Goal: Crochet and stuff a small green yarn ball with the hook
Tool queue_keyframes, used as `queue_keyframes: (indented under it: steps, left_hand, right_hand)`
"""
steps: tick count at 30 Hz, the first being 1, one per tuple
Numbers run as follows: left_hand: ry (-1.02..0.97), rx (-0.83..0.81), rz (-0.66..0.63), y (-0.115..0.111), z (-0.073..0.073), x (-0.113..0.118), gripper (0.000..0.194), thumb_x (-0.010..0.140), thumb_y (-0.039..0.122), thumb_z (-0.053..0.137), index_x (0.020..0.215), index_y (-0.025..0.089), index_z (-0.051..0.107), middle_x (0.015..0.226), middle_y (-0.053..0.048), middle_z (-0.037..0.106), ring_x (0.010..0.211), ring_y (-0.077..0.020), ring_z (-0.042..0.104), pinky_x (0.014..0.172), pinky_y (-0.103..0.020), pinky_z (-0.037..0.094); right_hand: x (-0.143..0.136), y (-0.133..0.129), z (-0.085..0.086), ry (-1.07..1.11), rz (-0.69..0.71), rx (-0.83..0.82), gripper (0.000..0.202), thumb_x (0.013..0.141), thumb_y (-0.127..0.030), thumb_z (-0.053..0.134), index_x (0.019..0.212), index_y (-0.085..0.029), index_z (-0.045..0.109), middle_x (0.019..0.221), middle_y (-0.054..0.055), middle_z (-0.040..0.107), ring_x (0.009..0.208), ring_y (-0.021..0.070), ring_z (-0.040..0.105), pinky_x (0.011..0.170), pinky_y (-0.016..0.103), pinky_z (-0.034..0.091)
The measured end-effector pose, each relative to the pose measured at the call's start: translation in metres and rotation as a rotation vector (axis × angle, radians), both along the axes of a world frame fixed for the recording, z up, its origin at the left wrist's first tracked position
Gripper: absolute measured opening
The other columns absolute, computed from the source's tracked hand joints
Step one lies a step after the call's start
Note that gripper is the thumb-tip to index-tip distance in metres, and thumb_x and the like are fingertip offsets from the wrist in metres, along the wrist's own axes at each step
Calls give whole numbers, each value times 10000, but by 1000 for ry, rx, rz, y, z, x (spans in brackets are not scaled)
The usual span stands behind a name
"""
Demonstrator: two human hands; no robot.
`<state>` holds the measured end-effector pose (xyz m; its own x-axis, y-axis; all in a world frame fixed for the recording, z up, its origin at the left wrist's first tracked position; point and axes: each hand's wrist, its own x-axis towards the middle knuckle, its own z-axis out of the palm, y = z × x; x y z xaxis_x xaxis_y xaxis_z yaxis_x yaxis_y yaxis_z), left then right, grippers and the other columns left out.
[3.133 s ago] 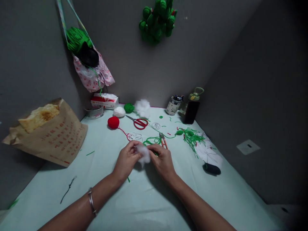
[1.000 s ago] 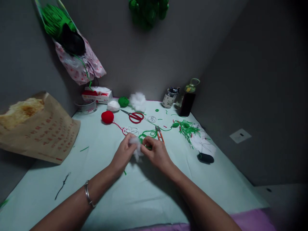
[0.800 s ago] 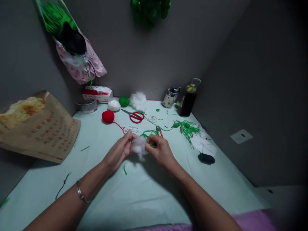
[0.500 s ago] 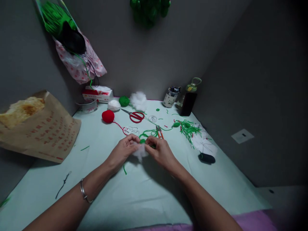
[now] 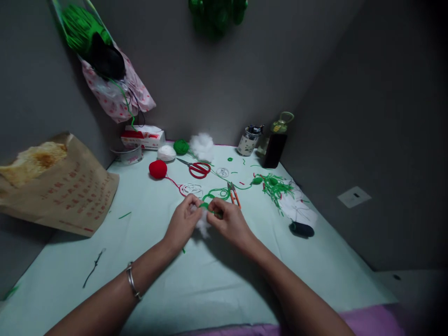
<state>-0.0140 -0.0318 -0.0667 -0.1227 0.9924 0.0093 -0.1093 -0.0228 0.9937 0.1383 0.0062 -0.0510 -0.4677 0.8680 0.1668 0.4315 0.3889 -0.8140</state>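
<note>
Handwork over a bench draped in pale mint cloth (image 5: 224, 289): wearing a thin silver bangle (image 5: 131, 281) on the left wrist, pinching a small curved green yarn piece (image 5: 204, 205) between the left hand (image 5: 182, 220) and the right hand (image 5: 229, 220), with a fluffy white fibre tuft (image 5: 202, 227) hanging just beneath. Looking past both hands, seeing loose green yarn loops (image 5: 217, 192) lying beside orange-handled metal snips (image 5: 237, 198). Looking farther, seeing red-handled steel scissors (image 5: 191, 164) resting near a round red yarn ball (image 5: 157, 169), then a puffy white fibre heap (image 5: 202, 146) by the grey wall (image 5: 168, 56).
</note>
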Motion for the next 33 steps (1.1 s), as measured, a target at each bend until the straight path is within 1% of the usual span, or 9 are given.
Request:
queue_keyframes:
  steps: [4,8,13,15,17,21,25,30,33]
  left_hand:
    - [-35,-34,-101,-3,5,-1,231,812,377,692,863,210,540,737,46,533,633,-124,471,592,-246,385]
    - [-37,-76,-135,-3,4,-5,308,802,440,727,883,210,539,671,55,534,574,-127,478,561,-256,392]
    - [16,-27,9,1,-2,-4,247,748,296,726,766,217,493,710,48,552,649,-126,464,606,-238,380]
    - [39,-1,80,3,-4,-2,248,725,226,711,727,219,463,710,58,521,677,-122,439,621,-224,361]
    - [44,-5,94,4,-5,-1,230,729,207,693,727,222,463,667,71,469,640,-119,409,587,-221,335]
    - [-12,-46,6,2,-3,-1,185,787,280,677,832,226,507,646,83,465,559,-109,410,528,-226,325]
    - [-86,-72,-94,-4,4,-1,253,842,397,679,966,222,544,727,53,570,615,-119,540,575,-232,413]
    - [-110,-103,-151,-4,4,-5,349,765,406,779,939,203,556,772,5,670,662,-160,650,563,-240,438]
    - [-100,-109,-120,1,0,-8,301,759,385,758,882,194,561,698,15,656,610,-155,626,547,-241,427]
  right_hand:
    - [3,8,-4,28,-90,-10,176,761,-240,548,646,-219,416,601,-59,407,583,111,366,563,252,265]
    - [8,9,1,47,-61,-36,147,787,-254,555,676,-210,469,608,-56,433,586,114,382,567,253,282]
    - [6,-1,11,60,125,-122,81,844,-250,510,783,-201,530,676,-50,463,622,117,405,576,244,317]
    - [3,-6,11,62,148,-124,22,793,-199,520,782,-208,503,692,-56,431,629,114,382,574,243,305]
    - [0,-7,8,72,116,-100,72,759,-194,537,750,-215,468,686,-60,410,623,111,368,571,243,297]
    - [-2,-1,-1,84,-4,-78,173,774,-259,567,671,-221,434,617,-59,435,577,109,364,550,249,274]
    - [1,7,-2,99,-92,-96,211,783,-284,597,632,-217,465,553,-49,503,539,109,398,536,249,276]
    - [7,8,8,137,-11,-179,307,869,-406,565,645,-207,500,572,-42,482,559,115,413,540,248,296]
    - [7,2,13,144,66,-212,261,884,-382,530,696,-202,516,629,-42,470,596,116,404,561,247,312]
